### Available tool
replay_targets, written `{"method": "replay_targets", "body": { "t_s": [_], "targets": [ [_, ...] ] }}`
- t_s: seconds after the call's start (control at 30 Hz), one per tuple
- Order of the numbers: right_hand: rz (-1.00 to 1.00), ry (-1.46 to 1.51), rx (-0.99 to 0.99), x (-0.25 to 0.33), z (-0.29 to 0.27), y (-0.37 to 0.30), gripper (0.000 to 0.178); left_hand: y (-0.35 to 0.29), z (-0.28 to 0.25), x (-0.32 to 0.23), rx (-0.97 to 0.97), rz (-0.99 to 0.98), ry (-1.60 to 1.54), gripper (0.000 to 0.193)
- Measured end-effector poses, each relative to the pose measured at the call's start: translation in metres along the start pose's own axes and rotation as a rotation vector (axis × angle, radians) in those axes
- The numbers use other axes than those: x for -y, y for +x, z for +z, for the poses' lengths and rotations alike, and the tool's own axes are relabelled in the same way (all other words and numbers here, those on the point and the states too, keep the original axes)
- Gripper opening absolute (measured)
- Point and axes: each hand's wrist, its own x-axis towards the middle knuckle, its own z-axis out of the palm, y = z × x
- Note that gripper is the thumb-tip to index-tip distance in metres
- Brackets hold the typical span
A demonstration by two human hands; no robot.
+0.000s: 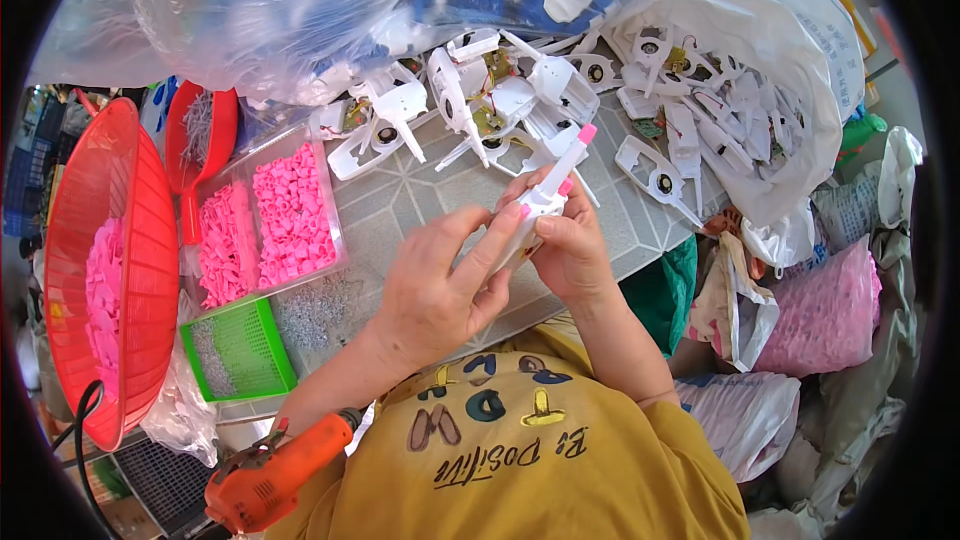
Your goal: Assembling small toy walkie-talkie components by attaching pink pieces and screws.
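Note:
A white plastic toy part (543,198) with a narrow neck and a pink tip is held up between my two hands, tilted with its tip away from me to the right. Small pink pieces also show on its sides. My left hand (440,275) grips its near end, fingers bent over it. Around its right side wraps my right hand (573,255), thumb pressed on top. My palms and fingers hide much of the lower body. Just beyond lie several white shell halves (385,115) with speakers and small circuit boards, some wired.
At left stand a divided tray of pink parts (335,230), a green basket (285,365) of screws, a red scoop (190,210) and a red basket (150,270). Loose screws (320,315) lie nearby. An orange power screwdriver (275,480) is lower left. A white sack (800,180) holds more shells.

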Motion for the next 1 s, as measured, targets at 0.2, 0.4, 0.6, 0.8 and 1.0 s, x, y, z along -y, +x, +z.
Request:
{"method": "replay_targets", "body": {
  "t_s": [0.2, 0.4, 0.6, 0.8, 1.0],
  "targets": [
    [0.001, -0.014, 0.005, -0.003, -0.001, 0.000, 0.049, -0.004, 0.006, 0.002, -0.003, 0.000, -0.080, 0.069],
    [-0.001, -0.064, -0.015, -0.001, 0.001, 0.000, 0.049, -0.005, 0.008, 0.000, -0.048, -0.009, -0.108, 0.068],
    [0.011, -0.095, -0.027, 0.003, 0.002, -0.002, 0.048, -0.009, 0.011, 0.000, -0.043, -0.074, -0.205, 0.072],
    [0.011, 0.094, -0.114, 0.003, 0.006, 0.006, 0.041, -0.013, 0.012, -0.008, -0.101, -0.363, -0.539, 0.060],
    [0.076, 0.413, -0.198, -0.007, -0.002, 0.010, 0.036, -0.019, 0.022, -0.008, -0.031, -0.513, -0.692, 0.035]
  ]
}}
